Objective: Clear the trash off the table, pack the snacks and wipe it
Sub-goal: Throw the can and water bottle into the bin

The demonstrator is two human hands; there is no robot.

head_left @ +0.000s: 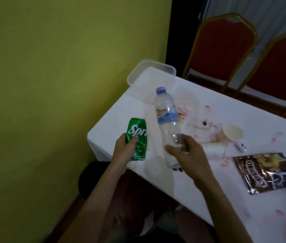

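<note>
My left hand grips a dented green Sprite can over the near left corner of the white table. My right hand holds an empty clear plastic water bottle by its base, with its blue cap pointing away from me. Crumpled white tissues, a tipped paper cup and another lying cup sit in the middle of the table among red smears. A brown snack bag lies at the right.
A clear plastic container sits at the table's far corner beside the yellow wall. Two red chairs with gold frames stand behind the table. A dark round object sits on the floor below the table's corner.
</note>
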